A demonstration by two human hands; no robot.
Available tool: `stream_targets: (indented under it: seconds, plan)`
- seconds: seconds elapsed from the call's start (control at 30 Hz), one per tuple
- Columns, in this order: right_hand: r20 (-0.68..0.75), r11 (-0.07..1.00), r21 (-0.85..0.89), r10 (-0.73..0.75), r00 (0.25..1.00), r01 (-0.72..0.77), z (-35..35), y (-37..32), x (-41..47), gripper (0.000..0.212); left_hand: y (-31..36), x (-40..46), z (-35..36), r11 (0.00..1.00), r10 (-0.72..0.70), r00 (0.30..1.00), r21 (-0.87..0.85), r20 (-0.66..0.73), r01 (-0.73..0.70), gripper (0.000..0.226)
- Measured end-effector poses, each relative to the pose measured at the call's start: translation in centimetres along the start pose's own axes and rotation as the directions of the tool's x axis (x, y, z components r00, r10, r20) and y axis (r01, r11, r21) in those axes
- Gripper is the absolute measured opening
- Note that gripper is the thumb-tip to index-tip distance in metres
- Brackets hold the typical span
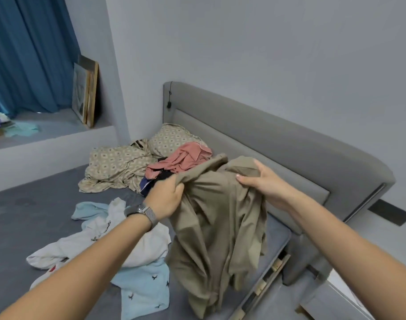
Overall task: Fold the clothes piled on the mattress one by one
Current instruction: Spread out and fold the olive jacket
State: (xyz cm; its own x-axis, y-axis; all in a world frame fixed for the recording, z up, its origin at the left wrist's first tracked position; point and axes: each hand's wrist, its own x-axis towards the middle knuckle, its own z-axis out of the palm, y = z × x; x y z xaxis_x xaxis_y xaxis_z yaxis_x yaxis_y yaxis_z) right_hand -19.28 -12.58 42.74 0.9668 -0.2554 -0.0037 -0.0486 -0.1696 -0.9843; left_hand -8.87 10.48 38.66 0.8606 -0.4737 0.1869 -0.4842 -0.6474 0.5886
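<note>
An olive-khaki garment (218, 239) hangs crumpled above the grey mattress (36, 218). My left hand (165, 197), with a watch on its wrist, grips a bunched fold at the garment's upper left. My right hand (262, 179) holds the upper right edge, thumb on the front and fingers behind the cloth. On the mattress lie a white garment (105, 241), a light blue printed shirt (144, 289), a pink garment (183, 158) and a dark garment (151, 181) partly hidden under the pink one.
A patterned beige pillow and sheet (119, 165) lie at the head of the bed. The grey padded headboard (266, 139) runs along the right. Framed pictures (86, 93) lean on a ledge by a blue curtain (29, 54). The mattress edge and bed slats (268, 276) show at lower right.
</note>
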Motion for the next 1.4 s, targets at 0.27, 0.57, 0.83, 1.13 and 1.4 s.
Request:
stream_targets:
  seconds: [0.27, 0.57, 0.83, 1.13, 1.4]
  plan:
    - [-0.178, 0.8, -0.599, -0.15, 0.972, 0.014, -3.4, -1.9, 5.5, 0.019, -1.2, 6.3, -4.9, 0.998, 0.046, 0.981, -0.039, -0.187, -0.054, 0.038]
    - [-0.198, 0.982, -0.185, -0.071, 0.978, 0.034, -3.1, 1.9, 16.7, 0.026, -7.7, 8.2, -6.4, 0.998, -0.005, 0.985, -0.058, -0.171, -0.005, 0.04]
    - [0.012, 0.995, 0.024, 0.098, 0.995, -0.098, -8.3, 8.7, 27.2, 0.029, -9.7, 13.7, 2.5, 0.954, -0.231, 0.965, -0.223, -0.122, 0.2, 0.02]
    - [0.139, 0.963, -0.2, 0.21, 0.968, -0.18, -14.7, 14.9, 34.1, 0.032, -8.1, 15.8, 15.2, 0.877, -0.463, 0.883, -0.188, -0.082, 0.442, 0.01]
    - [0.209, 0.975, -0.213, 0.111, 0.972, -0.065, -13.8, 14.3, 31.7, 0.027, -6.6, 12.5, 10.4, 0.843, -0.457, 0.889, -0.331, -0.025, 0.424, 0.016]
